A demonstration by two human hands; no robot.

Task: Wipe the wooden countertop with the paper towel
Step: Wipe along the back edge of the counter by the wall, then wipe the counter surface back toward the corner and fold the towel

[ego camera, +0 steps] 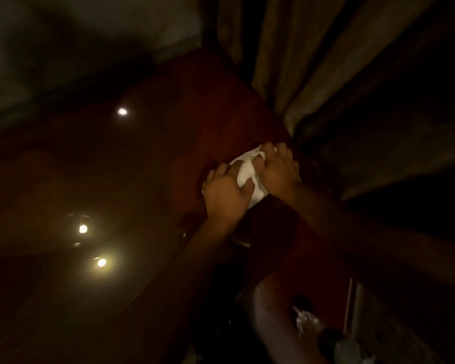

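A white paper towel lies bunched on the dark reddish wooden countertop, near its right edge. My left hand lies on the towel's left side with its thumb on the paper. My right hand is on the towel's right side, and its fingers curl into the paper at the far end. Both hands are side by side, the towel showing between them. The scene is very dim.
Tan curtains hang right behind the countertop's right edge, close to my right hand. Three ceiling lights reflect on the glossy wood at the left. Crumpled clear plastic and dark items lie at the bottom right.
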